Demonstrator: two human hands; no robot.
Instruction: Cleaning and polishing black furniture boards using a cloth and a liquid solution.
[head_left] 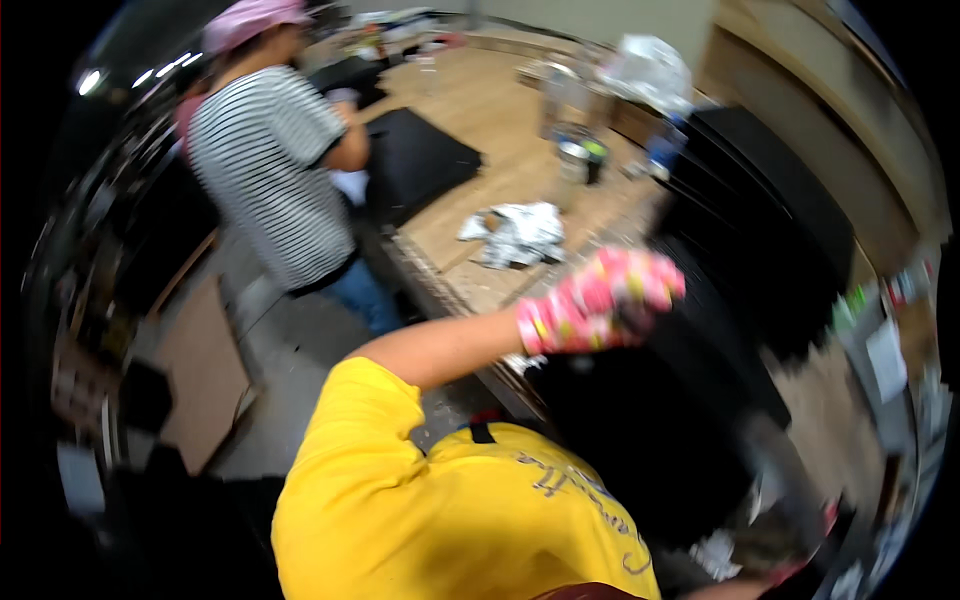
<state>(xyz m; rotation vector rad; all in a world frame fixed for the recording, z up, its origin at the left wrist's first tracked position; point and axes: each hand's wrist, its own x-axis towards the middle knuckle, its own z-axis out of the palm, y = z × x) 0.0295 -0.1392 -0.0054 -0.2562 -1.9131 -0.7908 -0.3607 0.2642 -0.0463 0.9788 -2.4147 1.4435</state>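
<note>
My left hand point(608, 298), in a pink flowered glove, reaches over the edge of the wooden workbench point(500, 100). Its fingers are curled, and whatever they hold, if anything, is blurred and dark. Right under that hand lies a large black panel point(640, 430), with another black padded piece point(765, 215) beyond it. Down at the lower right, my right hand point(822, 535) is mostly hidden and smeared by motion, so its fingers cannot be read. A crumpled silvery-white wrapping point(515, 235) sits on the bench close to my left hand.
Across the bench at the left stands a person in a striped shirt point(270, 150), beside a black flat piece point(415, 160). Jars point(572, 165), a blue can point(663, 150) and a white plastic bag point(648, 72) are at the back. Cardboard point(205, 375) leans low at the left.
</note>
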